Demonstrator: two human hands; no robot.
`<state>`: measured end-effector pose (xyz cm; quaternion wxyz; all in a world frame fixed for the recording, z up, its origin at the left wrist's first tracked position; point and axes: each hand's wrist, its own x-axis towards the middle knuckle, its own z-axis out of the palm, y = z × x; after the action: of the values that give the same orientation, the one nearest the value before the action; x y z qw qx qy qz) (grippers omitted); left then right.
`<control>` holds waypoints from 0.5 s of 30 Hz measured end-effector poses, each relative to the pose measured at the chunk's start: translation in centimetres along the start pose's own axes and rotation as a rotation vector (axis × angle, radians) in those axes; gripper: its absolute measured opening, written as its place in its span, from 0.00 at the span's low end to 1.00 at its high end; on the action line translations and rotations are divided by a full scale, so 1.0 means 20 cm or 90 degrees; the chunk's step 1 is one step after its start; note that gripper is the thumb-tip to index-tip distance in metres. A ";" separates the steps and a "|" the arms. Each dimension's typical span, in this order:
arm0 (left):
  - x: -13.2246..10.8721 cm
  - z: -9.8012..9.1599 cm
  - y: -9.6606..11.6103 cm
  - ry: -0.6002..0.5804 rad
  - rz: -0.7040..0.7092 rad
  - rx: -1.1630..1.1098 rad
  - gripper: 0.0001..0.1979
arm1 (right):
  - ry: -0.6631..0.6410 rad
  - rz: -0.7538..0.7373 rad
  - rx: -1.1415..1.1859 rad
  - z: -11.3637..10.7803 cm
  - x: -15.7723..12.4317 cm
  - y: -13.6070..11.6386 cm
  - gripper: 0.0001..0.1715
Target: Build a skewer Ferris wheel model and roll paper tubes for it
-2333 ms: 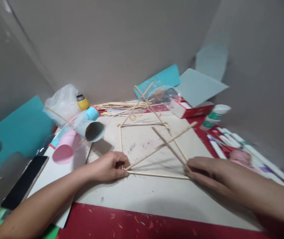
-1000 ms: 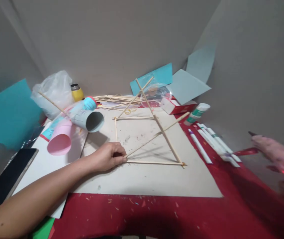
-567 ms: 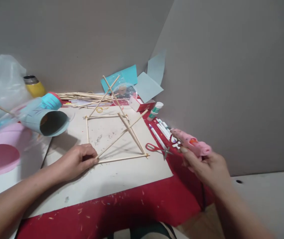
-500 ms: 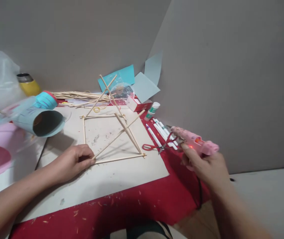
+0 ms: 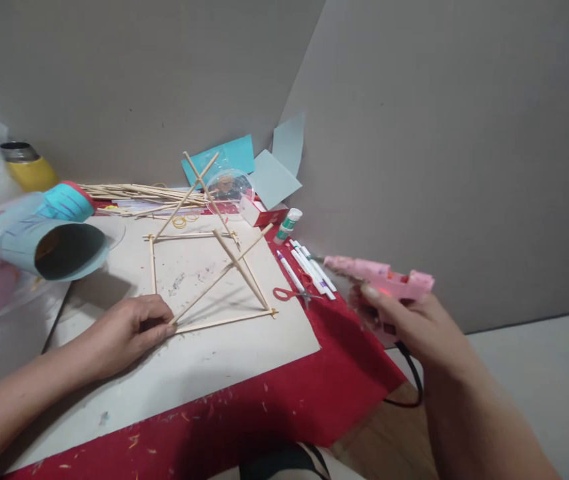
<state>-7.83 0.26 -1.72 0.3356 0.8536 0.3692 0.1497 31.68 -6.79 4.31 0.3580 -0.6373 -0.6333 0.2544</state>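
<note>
A frame of thin wooden sticks point(image 5: 214, 267) stands on a pale board point(image 5: 189, 360): a square base with slanted sticks rising and crossing above it. My left hand point(image 5: 124, 330) pinches the near left corner of the frame, fingers closed on the sticks. My right hand point(image 5: 414, 327) grips a pink glue gun point(image 5: 379, 277) in the air to the right of the board, nozzle pointing left toward the frame. Its black cord point(image 5: 409, 393) hangs below.
Red scissors point(image 5: 292, 293), white markers point(image 5: 309, 267) and a small glue bottle point(image 5: 288, 225) lie on the red cloth point(image 5: 284, 407). A pile of loose sticks point(image 5: 134, 197), paper tubes point(image 5: 49, 240), a yellow bottle point(image 5: 27, 167), a clear dome point(image 5: 228, 187) and blue paper sheets point(image 5: 269, 177) sit behind. Grey walls enclose the back and right.
My right hand left the frame's near right corner, picked up the pink glue gun at the right and now holds it up pointing left. The left hand stayed on its corner.
</note>
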 end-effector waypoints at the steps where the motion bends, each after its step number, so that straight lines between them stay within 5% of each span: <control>1: 0.00 0.00 0.01 0.001 -0.001 0.000 0.14 | -0.070 0.004 0.010 0.01 -0.02 -0.01 0.25; 4: 0.00 0.00 0.02 -0.004 -0.006 -0.001 0.15 | -0.200 -0.024 0.006 0.06 -0.08 -0.01 0.25; 15: 0.00 0.01 0.02 0.000 -0.010 -0.037 0.14 | -0.256 -0.013 0.014 0.14 -0.10 0.05 0.26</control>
<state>-7.56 0.02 -1.66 0.3615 0.8404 0.3717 0.1576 29.91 -8.41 1.55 0.2341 -0.5633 -0.6955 0.3796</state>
